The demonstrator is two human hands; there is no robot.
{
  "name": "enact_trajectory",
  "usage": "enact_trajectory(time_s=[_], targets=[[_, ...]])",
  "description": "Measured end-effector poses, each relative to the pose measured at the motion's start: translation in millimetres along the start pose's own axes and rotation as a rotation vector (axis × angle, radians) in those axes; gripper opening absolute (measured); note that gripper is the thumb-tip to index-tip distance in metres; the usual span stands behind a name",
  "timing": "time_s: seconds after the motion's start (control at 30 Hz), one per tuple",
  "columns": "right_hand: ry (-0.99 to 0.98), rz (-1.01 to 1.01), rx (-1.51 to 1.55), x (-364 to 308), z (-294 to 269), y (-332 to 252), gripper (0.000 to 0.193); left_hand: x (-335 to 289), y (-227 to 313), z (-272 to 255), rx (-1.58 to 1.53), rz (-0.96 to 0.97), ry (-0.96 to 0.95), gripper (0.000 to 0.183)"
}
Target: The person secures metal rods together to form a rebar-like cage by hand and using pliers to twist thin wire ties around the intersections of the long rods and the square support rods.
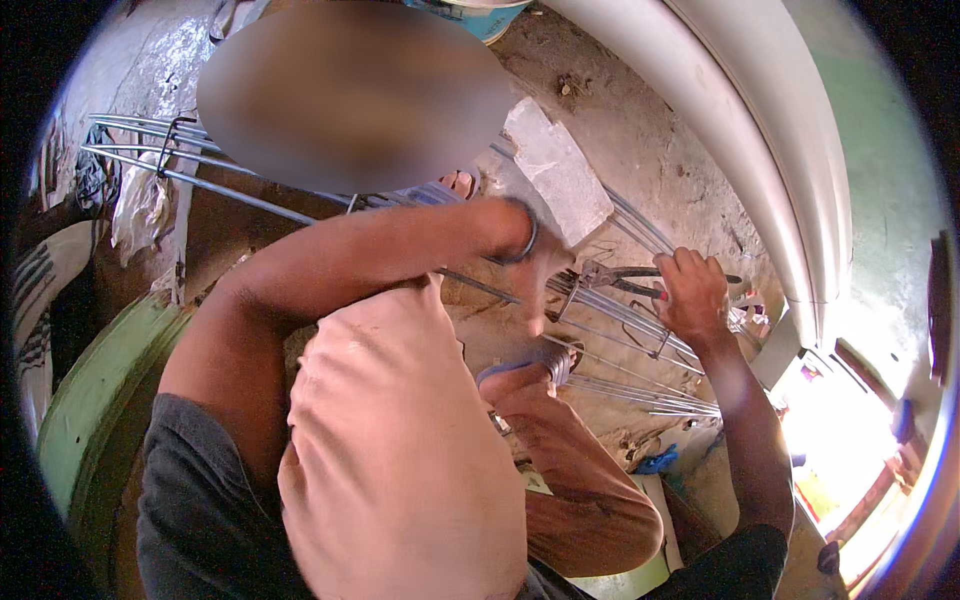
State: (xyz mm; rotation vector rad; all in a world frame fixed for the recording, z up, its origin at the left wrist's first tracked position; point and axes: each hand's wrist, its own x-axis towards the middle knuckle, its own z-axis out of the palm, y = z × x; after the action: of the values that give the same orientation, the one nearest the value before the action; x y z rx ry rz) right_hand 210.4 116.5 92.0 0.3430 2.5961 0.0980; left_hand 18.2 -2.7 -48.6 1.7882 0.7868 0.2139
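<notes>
Right hand (pixel 692 292) gripped the pliers (pixel 606 275) by the handles, apparently for leverage, jaws near the metal rods (pixel 640 325); left hand (pixel 540 280), blurred: state could not be told.

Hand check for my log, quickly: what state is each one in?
Left hand: blurred, grip cannot be told.
Right hand: closed, holding the pliers by the handles.

Worn on the person's head, the wide fisheye camera looks down and forward from above and near the pliers (pixel 600 274).
</notes>
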Motion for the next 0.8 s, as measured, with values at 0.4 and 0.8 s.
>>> enact_trajectory(time_s=[0.4,0.8], targets=[[0.05,0.028,0.044,-10,27,-3,0.033,-2,-3,17,-0.039,-0.106,-0.092,0.099],[-0.392,0.027,0.112,25,-39,1,0.026,-3,6,11,0.017,-0.056,-0.035,0.091]])
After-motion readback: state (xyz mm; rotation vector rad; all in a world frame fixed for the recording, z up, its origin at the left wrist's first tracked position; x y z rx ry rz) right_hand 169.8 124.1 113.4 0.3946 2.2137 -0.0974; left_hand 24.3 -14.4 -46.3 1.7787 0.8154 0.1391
